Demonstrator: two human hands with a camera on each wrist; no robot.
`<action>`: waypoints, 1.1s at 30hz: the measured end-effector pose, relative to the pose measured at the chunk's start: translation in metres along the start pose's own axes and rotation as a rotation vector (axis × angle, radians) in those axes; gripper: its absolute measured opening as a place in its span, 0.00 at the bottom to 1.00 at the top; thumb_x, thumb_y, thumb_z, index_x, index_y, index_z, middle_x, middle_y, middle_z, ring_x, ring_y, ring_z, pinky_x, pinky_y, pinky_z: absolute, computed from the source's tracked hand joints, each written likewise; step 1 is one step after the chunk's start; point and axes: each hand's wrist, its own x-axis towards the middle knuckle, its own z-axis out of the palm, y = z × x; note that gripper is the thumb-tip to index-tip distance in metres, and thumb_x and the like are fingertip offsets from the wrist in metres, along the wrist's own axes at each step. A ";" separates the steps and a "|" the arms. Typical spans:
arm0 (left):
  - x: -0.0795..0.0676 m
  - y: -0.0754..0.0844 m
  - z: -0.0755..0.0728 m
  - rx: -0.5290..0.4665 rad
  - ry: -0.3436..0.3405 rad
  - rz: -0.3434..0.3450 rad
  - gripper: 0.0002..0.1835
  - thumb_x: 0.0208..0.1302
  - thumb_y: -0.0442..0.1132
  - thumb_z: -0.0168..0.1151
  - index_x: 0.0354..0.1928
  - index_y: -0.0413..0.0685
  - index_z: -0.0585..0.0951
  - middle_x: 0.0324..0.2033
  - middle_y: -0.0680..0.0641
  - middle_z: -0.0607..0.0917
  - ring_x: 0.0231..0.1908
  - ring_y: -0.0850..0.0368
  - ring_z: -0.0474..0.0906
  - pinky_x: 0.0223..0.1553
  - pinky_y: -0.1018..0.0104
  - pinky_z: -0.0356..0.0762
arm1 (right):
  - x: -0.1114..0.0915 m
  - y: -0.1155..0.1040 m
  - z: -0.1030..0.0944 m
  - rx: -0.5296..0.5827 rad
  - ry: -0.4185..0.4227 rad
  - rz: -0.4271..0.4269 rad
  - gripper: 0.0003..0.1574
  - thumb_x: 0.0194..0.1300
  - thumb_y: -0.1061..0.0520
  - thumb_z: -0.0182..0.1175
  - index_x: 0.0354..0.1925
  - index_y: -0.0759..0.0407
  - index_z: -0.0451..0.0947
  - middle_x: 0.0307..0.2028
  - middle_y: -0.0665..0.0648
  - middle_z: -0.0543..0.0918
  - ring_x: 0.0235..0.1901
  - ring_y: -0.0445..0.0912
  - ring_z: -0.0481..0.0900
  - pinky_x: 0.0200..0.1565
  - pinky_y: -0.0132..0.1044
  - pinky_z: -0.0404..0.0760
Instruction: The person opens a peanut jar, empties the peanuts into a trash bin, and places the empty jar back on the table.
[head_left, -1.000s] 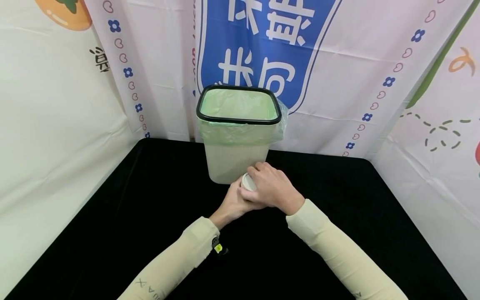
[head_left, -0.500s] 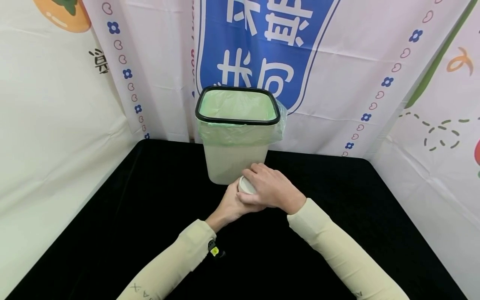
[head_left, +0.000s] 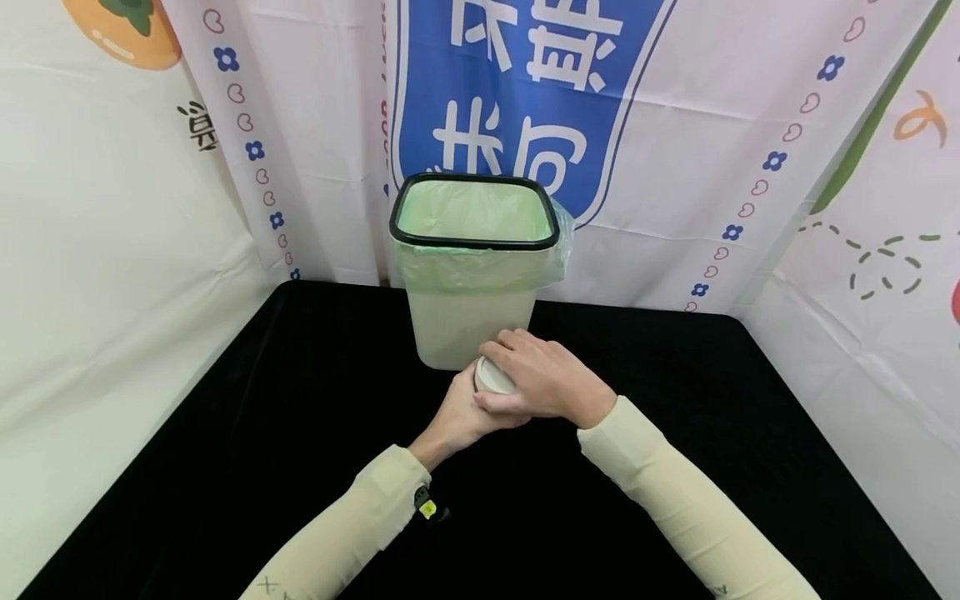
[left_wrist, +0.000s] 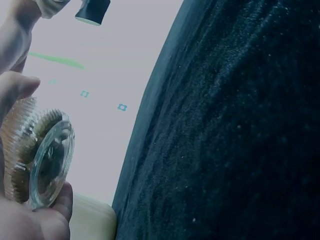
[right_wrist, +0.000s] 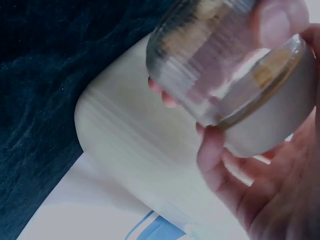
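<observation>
A clear ribbed glass jar (right_wrist: 195, 65) with a pale lid (head_left: 492, 377) is held between both hands, in front of the trash can. My left hand (head_left: 457, 412) grips the jar's body; in the left wrist view its fingers and thumb curl round the glass near the thick round base (left_wrist: 52, 162). My right hand (head_left: 553, 381) holds the lid, fingers and thumb wrapped round its edge. The lid sits on the jar's mouth in the right wrist view. Something brownish shows through the glass, its kind unclear. From the head view the glass body is hidden behind the hands.
An off-white trash can (head_left: 468, 321) with a black rim and a pale green bag liner stands just beyond the hands. Black cloth (head_left: 315, 433) covers the table. Printed white curtains (head_left: 697, 150) enclose the back and both sides.
Both hands and the jar have shifted slightly left and down in the head view. The right hand's fingers have moved a little over the lid; both grips stay.
</observation>
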 end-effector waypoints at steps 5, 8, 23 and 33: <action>0.000 -0.003 0.002 0.008 0.038 -0.017 0.50 0.58 0.41 0.81 0.79 0.54 0.63 0.69 0.47 0.77 0.63 0.47 0.80 0.63 0.50 0.83 | 0.000 -0.004 -0.002 -0.044 0.041 0.057 0.43 0.68 0.22 0.56 0.63 0.50 0.81 0.47 0.55 0.86 0.40 0.51 0.85 0.31 0.44 0.87; 0.002 -0.004 0.003 0.014 0.061 -0.022 0.48 0.57 0.42 0.82 0.77 0.54 0.65 0.67 0.47 0.78 0.61 0.47 0.80 0.60 0.50 0.84 | 0.001 -0.007 -0.004 -0.068 0.069 0.119 0.43 0.68 0.21 0.56 0.60 0.52 0.82 0.44 0.56 0.86 0.37 0.53 0.85 0.29 0.47 0.86; 0.006 0.000 0.001 0.037 0.110 0.009 0.45 0.57 0.42 0.82 0.74 0.48 0.69 0.66 0.45 0.77 0.61 0.46 0.79 0.60 0.48 0.83 | 0.008 -0.016 -0.008 -0.063 0.085 0.348 0.37 0.72 0.25 0.50 0.36 0.55 0.81 0.34 0.57 0.81 0.29 0.52 0.80 0.22 0.47 0.81; 0.005 0.000 -0.002 0.007 0.108 0.055 0.43 0.57 0.36 0.82 0.73 0.47 0.70 0.64 0.43 0.80 0.60 0.47 0.80 0.60 0.50 0.84 | 0.011 -0.016 -0.010 -0.028 0.059 0.276 0.36 0.71 0.27 0.56 0.40 0.58 0.82 0.37 0.58 0.82 0.34 0.53 0.81 0.32 0.50 0.87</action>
